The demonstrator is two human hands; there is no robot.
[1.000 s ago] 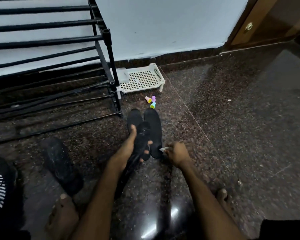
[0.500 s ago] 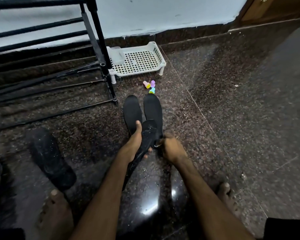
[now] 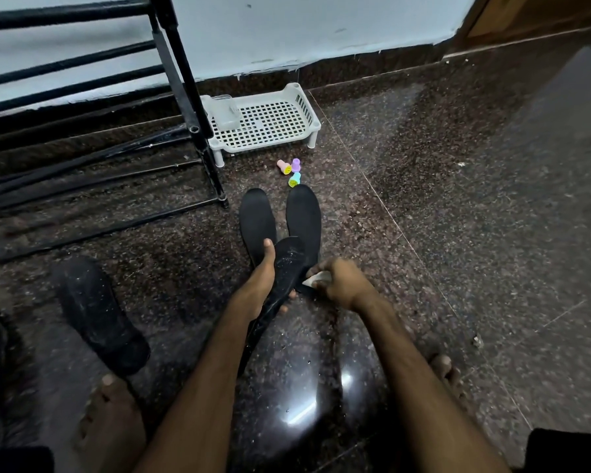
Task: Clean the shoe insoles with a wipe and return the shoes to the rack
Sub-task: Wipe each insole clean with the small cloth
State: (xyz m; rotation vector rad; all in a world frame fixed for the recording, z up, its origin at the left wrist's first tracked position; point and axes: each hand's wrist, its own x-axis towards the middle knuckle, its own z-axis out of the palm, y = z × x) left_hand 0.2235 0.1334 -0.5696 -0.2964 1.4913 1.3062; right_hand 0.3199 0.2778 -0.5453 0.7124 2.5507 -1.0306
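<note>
My left hand (image 3: 260, 285) grips a black insole (image 3: 285, 268), tilted with its toe end pointing away from me. My right hand (image 3: 342, 285) pinches a small white wipe (image 3: 316, 278) against the insole's right edge. Two more black insoles (image 3: 256, 220) (image 3: 304, 213) lie flat side by side on the floor just beyond my hands. A black shoe (image 3: 96, 312) lies sole up on the floor at the left. The black metal shoe rack (image 3: 185, 83) stands at the upper left against the wall.
A white perforated plastic tray (image 3: 270, 121) sits by the wall beside the rack's leg. Three small coloured caps (image 3: 290, 170) lie in front of it. My bare feet (image 3: 113, 425) (image 3: 447, 370) rest on the dark granite floor. A wooden door (image 3: 533, 11) is at the upper right.
My right hand with the wipe has moved in from beside the insole to its right edge. The view has tilted down, so the rack and tray appear higher.
</note>
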